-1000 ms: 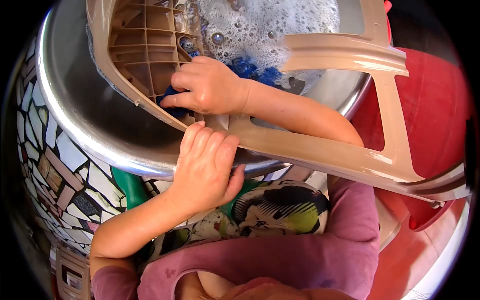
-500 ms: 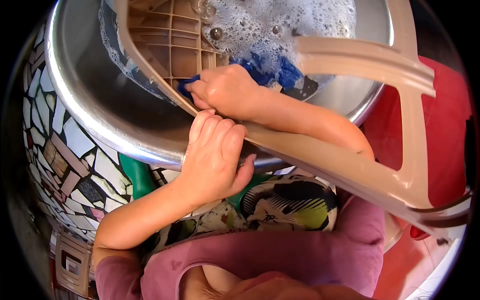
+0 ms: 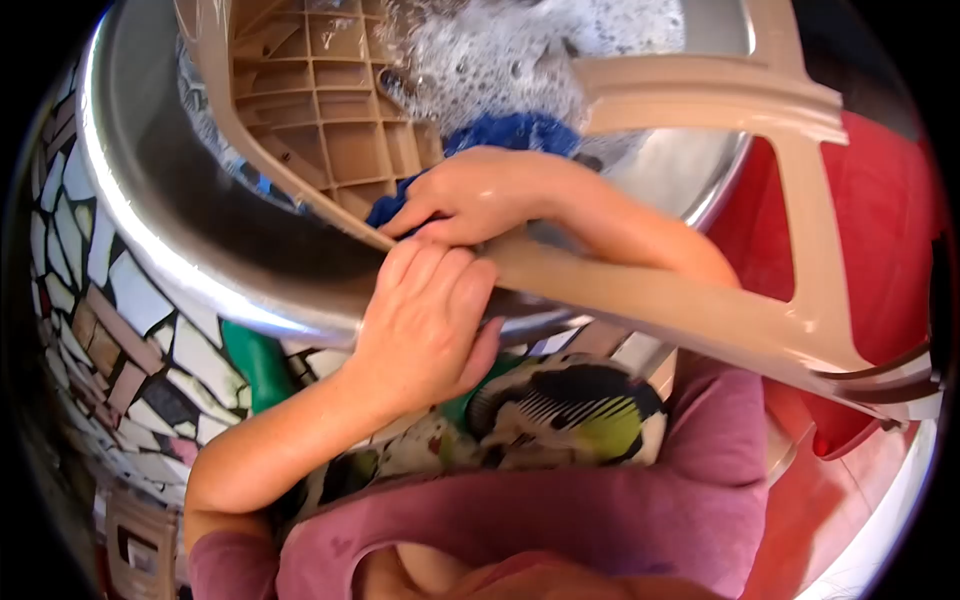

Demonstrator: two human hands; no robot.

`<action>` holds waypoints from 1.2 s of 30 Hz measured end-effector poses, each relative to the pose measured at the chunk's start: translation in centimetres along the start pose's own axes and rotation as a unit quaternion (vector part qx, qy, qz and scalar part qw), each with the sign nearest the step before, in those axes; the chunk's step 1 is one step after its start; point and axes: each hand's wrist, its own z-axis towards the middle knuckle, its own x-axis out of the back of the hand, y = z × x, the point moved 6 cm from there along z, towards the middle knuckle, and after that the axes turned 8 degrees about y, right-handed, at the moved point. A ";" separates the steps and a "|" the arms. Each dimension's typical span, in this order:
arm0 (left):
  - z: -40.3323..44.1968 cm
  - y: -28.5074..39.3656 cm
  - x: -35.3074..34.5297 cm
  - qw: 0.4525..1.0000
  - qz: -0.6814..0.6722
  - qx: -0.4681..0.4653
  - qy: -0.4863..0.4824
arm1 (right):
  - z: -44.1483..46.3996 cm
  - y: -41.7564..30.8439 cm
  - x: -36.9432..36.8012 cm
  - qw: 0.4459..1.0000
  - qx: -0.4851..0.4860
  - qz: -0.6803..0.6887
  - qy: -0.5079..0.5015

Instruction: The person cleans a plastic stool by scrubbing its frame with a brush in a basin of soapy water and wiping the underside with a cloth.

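A tan plastic stool (image 3: 640,275), apparently, lies tilted over a large metal basin, its ribbed underside facing up and its legs reaching to the right. My left hand (image 3: 425,325) is closed over the near edge of the stool, fingers on top and thumb below. Just beyond it, my right hand (image 3: 470,200) presses a wet blue cloth (image 3: 520,132) against the inside of that edge. Part of the cloth bunches under the right fingers; more of it trails into the suds behind the wrist.
White soap foam (image 3: 470,50) floats in the metal basin (image 3: 150,265). A red tub (image 3: 890,220) stands at the right. Broken-tile mosaic (image 3: 140,290) covers the surface at the left. Something green (image 3: 255,365) shows below the rim. Another tan plastic piece (image 3: 140,545) is at lower left.
My right hand has shifted slightly down and right along the stool's edge, its fingers now more stretched over the cloth. The left hand keeps its hold. The view has moved a little.
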 end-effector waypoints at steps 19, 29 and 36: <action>0.2 -2.5 -0.1 0.994 0.038 0.007 0.102 | 3.7 1.6 -0.8 0.996 -0.027 -0.089 -0.013; 1.9 -3.6 3.2 0.994 0.039 0.013 0.101 | -8.6 6.3 7.4 0.728 -0.124 0.534 0.411; 5.5 -8.0 11.4 0.976 -0.010 0.116 0.183 | -13.5 6.4 6.2 0.610 -0.027 0.518 0.598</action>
